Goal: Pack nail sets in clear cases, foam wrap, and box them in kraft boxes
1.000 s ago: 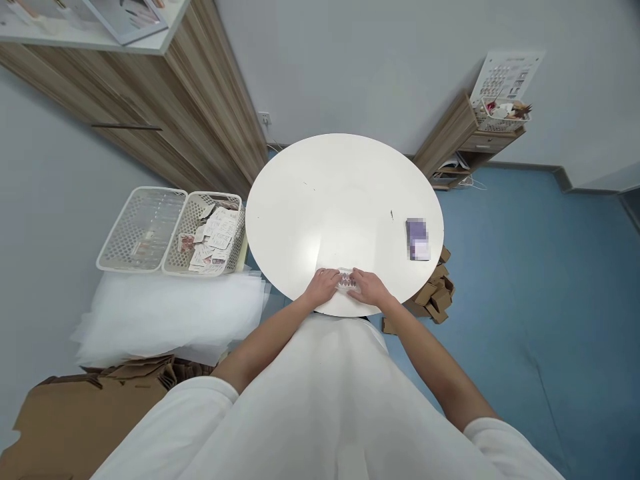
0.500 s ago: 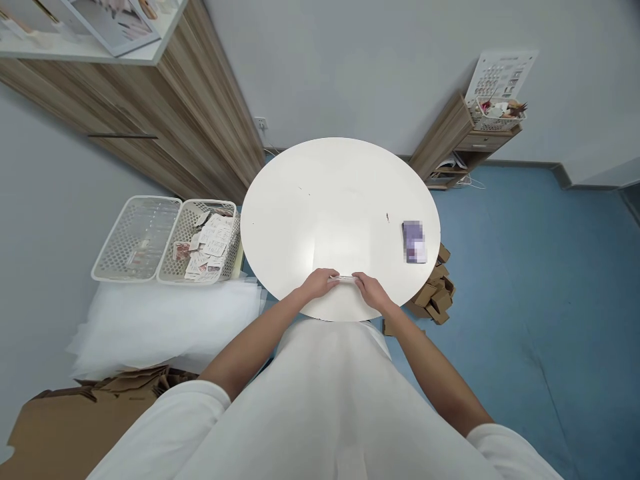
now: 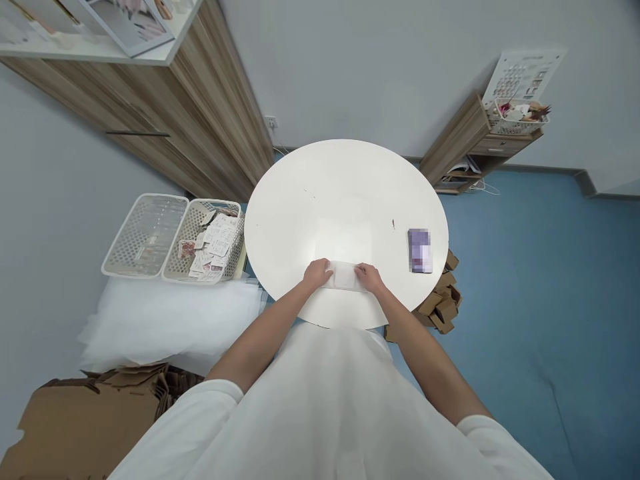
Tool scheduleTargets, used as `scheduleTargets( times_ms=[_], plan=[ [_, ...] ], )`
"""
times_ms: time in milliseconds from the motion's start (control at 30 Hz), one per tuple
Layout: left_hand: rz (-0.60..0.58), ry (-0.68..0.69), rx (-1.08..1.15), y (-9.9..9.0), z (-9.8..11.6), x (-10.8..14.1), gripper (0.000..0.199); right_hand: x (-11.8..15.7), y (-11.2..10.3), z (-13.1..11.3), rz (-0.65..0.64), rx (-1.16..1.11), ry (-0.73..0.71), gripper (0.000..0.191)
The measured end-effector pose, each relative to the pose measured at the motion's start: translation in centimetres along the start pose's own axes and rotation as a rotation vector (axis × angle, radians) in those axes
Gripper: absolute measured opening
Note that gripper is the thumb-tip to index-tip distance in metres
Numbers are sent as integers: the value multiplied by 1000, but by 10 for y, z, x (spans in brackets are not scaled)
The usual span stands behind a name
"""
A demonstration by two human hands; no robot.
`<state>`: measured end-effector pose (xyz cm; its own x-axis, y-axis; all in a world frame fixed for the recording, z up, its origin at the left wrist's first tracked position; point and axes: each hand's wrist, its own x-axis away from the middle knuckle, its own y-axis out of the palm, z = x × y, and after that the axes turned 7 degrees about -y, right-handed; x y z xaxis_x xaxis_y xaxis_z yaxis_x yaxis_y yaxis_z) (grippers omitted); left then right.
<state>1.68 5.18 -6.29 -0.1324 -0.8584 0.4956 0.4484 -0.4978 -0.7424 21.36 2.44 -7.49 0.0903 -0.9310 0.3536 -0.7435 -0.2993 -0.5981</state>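
A flat, whitish, translucent wrapped packet (image 3: 345,276) is between my hands, near the front edge of the round white table (image 3: 350,173). What the wrapping covers cannot be made out. My left hand (image 3: 317,274) is closed on the packet's left end, with the thumb towards the middle. At the right end my right hand (image 3: 369,277) grips it in the same way. The packet's broad face is turned up towards me.
A blurred purple item (image 3: 420,251) lies at the table's right. Two white baskets stand left, one (image 3: 173,275) holding many cards. Below them spread translucent white sheets (image 3: 170,320) and flat brown cardboard (image 3: 85,420). Small cardboard boxes (image 3: 443,300) are heaped on the floor right.
Between my hands the packet has turned from showing a thin edge to showing its broad face. Both hands still grip its ends. The whole view has shifted slightly.
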Motion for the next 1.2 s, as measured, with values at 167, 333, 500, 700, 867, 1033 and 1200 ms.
scheduleTargets(
  times_ms=[167, 333, 500, 700, 867, 1033, 1200],
  plan=[
    [276, 408, -301, 10, 0, 22, 47, -5, 6, 0, 21, 22, -5, 21],
    [189, 501, -394, 25, -6, 27, 39, -8, 6, 5, 54, 26, -3, 21],
    [185, 484, -391, 30, -11, 24, 40, 0, -2, 16, 390, 165, 21, 35],
    [189, 531, -385, 28, -15, 22, 46, 23, 5, 16, 163, 368, -456, 43],
    [138, 534, -428, 23, -12, 20, 60, 24, 18, 11, -64, 479, -533, 60],
    [111, 507, -472, 18, -11, 29, 61, 27, 19, 1, -162, 476, -584, 60],
    [107, 511, -470, 18, -23, 49, 44, 44, 24, -14, -239, 384, -522, 51]
  ],
)
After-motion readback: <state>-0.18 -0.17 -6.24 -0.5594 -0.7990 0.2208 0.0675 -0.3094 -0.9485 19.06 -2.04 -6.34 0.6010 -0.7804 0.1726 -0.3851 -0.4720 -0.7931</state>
